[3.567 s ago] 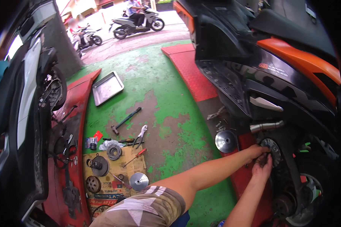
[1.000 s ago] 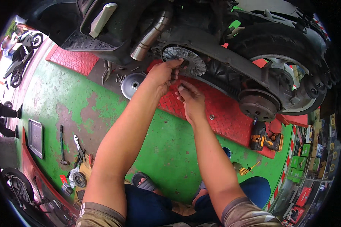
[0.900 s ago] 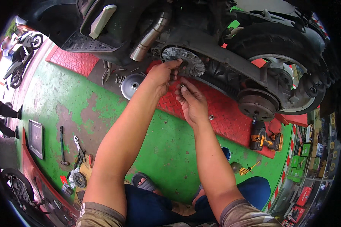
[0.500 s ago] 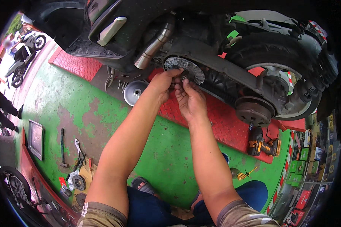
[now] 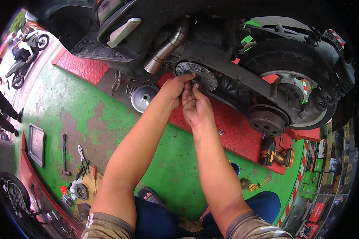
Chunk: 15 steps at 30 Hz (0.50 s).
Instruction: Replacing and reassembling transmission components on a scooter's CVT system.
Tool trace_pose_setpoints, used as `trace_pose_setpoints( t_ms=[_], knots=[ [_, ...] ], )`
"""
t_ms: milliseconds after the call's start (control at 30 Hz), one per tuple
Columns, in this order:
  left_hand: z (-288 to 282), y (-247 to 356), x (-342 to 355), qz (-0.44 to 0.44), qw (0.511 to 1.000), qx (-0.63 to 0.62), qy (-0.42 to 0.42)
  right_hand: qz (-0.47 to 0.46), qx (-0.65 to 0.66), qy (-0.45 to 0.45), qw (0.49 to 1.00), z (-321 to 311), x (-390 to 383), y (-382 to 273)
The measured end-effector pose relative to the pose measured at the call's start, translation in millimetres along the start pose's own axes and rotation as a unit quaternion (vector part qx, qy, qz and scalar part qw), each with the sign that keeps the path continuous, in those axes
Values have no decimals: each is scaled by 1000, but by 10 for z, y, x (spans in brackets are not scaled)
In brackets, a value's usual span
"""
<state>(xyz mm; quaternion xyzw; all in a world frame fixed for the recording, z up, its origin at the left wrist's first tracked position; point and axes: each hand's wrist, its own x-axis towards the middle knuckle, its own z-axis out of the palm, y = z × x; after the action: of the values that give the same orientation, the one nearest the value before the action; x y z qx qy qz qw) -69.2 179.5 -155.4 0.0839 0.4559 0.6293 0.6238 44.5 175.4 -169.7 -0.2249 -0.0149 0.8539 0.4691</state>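
So the finned disc (image 5: 208, 73) sits around 1 o'clock in view, on the scooter (image 5: 235, 72). Left hand (image 5: 175, 91) has fingers curled at its middle, right hand (image 5: 198, 109) just beside at 4 o'clock, half-curled; can't tell what either hand's gripping.

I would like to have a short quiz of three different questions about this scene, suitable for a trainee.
1. Which thing are the left hand and the right hand nearest to? A) the rear tyre B) the finned metal disc C) the power drill
2. True or false: the hammer lies on the floor.
3. Complete: in the picture, the silver tray lies to the ____ of the hammer.

Key: 1. B; 2. true; 3. left.
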Motion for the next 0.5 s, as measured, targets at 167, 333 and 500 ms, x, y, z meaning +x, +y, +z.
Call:
trace_pose_setpoints(
  t_ms=[167, 333, 500],
  knots=[
    [51, 21, -35, -2, 1000, -26, -6, -53, 6, 28, 998, 96, -10, 111],
    [-11, 14, -2, 2, 1000, -28, -12, -96, 19, 94, 991, 253, -35, 207],
    [14, 5, -8, -1, 999, -32, -29, -151, -7, 117, 982, 311, -41, 210]
  ],
)
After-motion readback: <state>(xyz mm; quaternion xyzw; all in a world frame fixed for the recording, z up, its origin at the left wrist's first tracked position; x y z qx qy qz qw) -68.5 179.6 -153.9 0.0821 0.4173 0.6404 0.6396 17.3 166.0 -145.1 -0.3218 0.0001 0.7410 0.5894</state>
